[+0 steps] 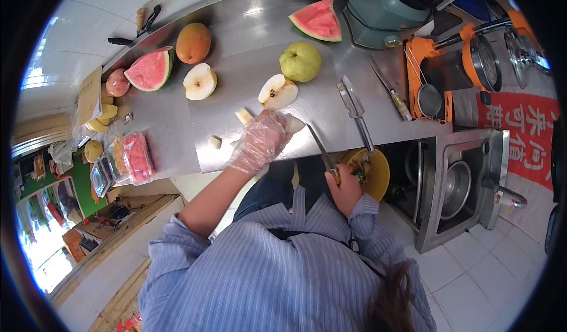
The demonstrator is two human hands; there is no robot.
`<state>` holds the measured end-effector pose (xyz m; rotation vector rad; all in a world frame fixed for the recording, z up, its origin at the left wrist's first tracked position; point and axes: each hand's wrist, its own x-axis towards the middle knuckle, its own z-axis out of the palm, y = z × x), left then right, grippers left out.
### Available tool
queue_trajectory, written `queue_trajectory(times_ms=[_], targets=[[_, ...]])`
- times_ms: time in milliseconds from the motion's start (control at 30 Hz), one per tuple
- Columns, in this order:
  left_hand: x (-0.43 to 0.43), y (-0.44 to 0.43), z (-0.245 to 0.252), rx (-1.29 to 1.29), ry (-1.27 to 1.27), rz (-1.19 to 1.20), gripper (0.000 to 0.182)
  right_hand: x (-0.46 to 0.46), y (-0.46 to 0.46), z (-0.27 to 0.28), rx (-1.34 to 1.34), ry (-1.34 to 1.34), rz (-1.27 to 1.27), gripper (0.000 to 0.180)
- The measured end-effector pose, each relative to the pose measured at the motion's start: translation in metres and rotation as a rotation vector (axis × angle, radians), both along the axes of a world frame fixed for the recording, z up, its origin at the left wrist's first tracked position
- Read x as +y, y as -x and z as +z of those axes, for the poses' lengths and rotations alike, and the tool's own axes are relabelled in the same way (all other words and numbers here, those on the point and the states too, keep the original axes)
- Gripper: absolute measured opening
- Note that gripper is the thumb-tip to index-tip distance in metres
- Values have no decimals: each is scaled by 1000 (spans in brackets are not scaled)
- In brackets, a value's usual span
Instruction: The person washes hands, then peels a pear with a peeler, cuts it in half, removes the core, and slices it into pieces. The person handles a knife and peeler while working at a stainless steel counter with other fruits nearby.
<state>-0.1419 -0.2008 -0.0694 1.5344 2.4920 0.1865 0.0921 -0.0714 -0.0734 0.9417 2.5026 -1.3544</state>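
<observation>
My left hand [261, 139], in a clear plastic glove, grips a peeled pear piece [295, 125] on the steel counter; the fingers hide part of it. My right hand [344, 186] holds a paring knife [320, 143] by its handle, the blade pointing up and left towards that piece. Just beyond my left hand lies a cut pear half [278, 93], its core showing. A whole green pear [300, 61] touches it from behind. Small peeled chunks [243, 116] lie left of the glove, one [215, 142] farther out. Another pear half [200, 82] rests cut face up.
Watermelon wedges [150, 69] [320, 21] and a mango [193, 43] stand along the back. At left are packed fruit boxes [137, 158]. A peeler [352, 99] and second knife [390, 88] lie right, before an orange press [427, 79]. Below the edge sits a yellow scrap bin [380, 174], beside a sink [479, 154].
</observation>
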Motion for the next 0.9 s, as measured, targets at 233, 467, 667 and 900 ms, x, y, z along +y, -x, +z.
queue_trajectory(times_ms=[233,467,667,900], targets=[[-5,-36,-9,-532,-365,483,49,-12,35,6,-20,-29,100,31],[-15,-35,1,-740,-327,625,30,-17,38,-2,5,-126,122,27],[-14,-31,-23,-743,-259,661,23,-16,41,-10,-111,-209,218,30],[4,-25,-6,-815,-268,709,38,-18,40,-27,-37,-69,170,31]])
